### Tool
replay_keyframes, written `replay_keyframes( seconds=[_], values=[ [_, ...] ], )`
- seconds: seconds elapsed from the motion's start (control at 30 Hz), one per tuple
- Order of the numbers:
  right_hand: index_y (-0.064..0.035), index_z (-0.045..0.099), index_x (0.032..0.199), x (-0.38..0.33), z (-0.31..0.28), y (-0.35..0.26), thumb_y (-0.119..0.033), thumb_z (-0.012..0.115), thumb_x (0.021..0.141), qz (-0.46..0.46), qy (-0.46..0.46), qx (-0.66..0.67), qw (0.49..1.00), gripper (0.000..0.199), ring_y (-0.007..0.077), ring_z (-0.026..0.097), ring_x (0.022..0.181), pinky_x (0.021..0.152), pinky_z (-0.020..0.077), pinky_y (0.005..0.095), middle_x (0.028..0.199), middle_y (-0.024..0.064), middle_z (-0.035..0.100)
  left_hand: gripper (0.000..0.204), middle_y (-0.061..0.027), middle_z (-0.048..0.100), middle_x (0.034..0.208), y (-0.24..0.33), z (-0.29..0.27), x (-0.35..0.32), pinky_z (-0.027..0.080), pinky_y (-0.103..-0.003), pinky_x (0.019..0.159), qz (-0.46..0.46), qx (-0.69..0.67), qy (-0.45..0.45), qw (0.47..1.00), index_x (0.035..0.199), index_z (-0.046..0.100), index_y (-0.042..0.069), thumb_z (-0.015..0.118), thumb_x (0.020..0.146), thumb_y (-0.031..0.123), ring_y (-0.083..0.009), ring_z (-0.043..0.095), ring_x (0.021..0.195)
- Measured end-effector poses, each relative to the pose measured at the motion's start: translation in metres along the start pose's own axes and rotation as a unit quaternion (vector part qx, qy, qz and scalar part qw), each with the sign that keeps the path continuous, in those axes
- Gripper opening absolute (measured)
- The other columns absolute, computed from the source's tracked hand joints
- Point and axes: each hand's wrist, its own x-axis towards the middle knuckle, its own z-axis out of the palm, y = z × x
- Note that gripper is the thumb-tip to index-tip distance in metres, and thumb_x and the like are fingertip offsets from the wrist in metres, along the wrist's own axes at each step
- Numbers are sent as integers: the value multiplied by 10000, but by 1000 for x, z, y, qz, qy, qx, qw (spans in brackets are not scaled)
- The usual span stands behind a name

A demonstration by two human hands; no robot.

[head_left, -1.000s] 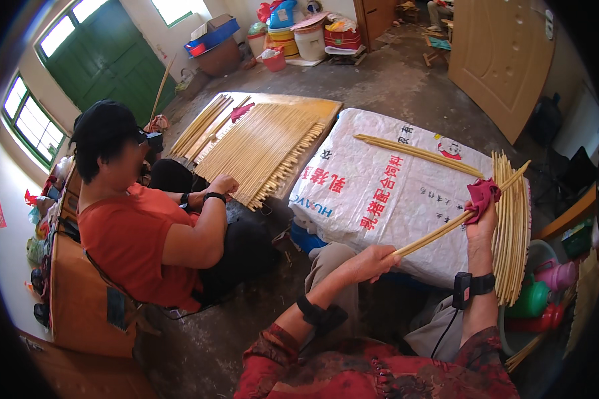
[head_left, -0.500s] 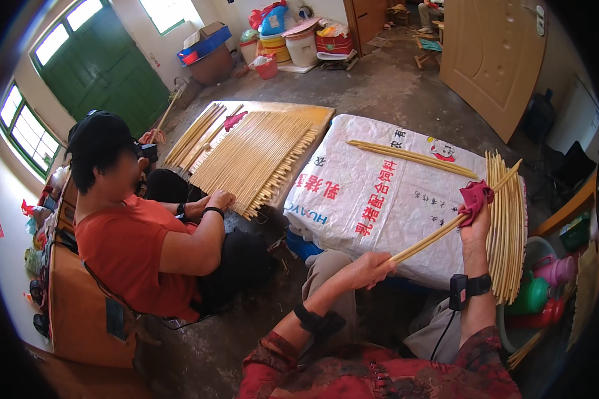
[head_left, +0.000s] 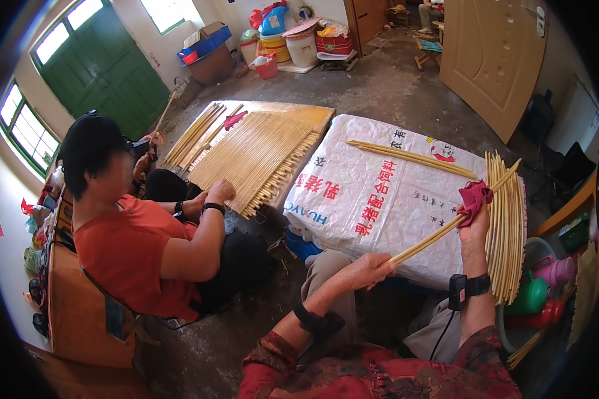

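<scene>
A few thin, straw-coloured sticks (head_left: 424,242) slant up to the right between my hands. Closed round their lower end is my left hand (head_left: 373,269). My right hand (head_left: 474,228) grips a dark red cloth (head_left: 475,201) wrapped about the same sticks, whose far tips poke out beyond it. Beneath lies a white printed woven sack (head_left: 353,189) spread over a table. Along its right edge rests a thick row of similar sticks (head_left: 504,246), partly behind my right hand. A smaller bundle of sticks (head_left: 412,158) lies across the far part of the sack.
To the left, a seated person in an orange shirt (head_left: 136,249) works at a woven stick mat (head_left: 253,156) on a wooden board (head_left: 323,116). A tub (head_left: 512,336) with colourful flasks stands by my right side. Buckets (head_left: 303,50) line the far wall, near an open door (head_left: 492,60).
My hands, the cloth and the sticks look almost unmoved. The person at left has leaned back slightly, and their hands have shifted a little along the mat's edge.
</scene>
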Motion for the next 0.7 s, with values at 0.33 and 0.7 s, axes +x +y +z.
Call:
replay_keyframes(
  seconds=[0.33,0.7],
  values=[
    [-90,525,955,-5,7,1,-313,492,837,10,34,-6,999,254,155,494,532,470,441,279,769,24,559,262,14,408,528,3,0,0,350,-210,391,4,33,13,999,840,510,39,426,876,285,-66,411,420],
    [-91,518,986,-3,-1,4,-314,463,850,-3,-5,-15,1000,268,186,514,524,472,453,300,790,40,567,256,19,396,517,2,3,0,335,-205,386,10,22,15,1000,820,509,40,431,876,277,-55,391,416]
  ],
)
